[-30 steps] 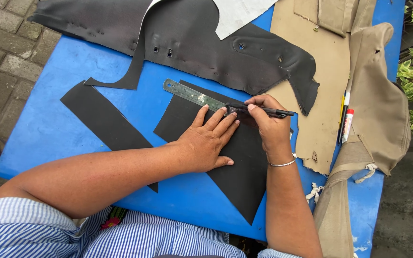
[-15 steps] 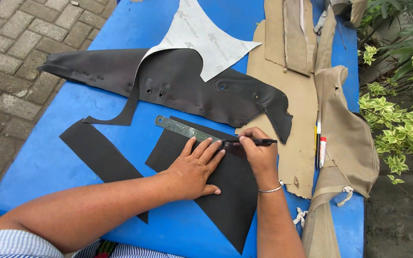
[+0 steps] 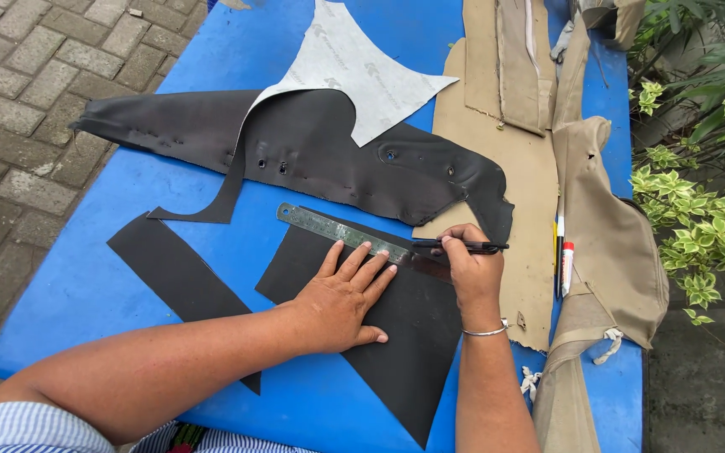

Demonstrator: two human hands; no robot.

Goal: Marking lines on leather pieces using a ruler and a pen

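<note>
While the left hand (image 3: 339,295) lay flat with fingers spread, pinning a metal ruler (image 3: 354,237) to a black sheet (image 3: 396,335), the right hand (image 3: 472,268) gripped a dark pen (image 3: 463,246) at the ruler's edge. Both lay on the blue table (image 3: 86,285) (a second black strip (image 3: 174,277) just left). Behind lay dark leather (image 3: 312,151), a grey pattern piece (image 3: 354,67) and tan fabric (image 3: 530,168).
</note>
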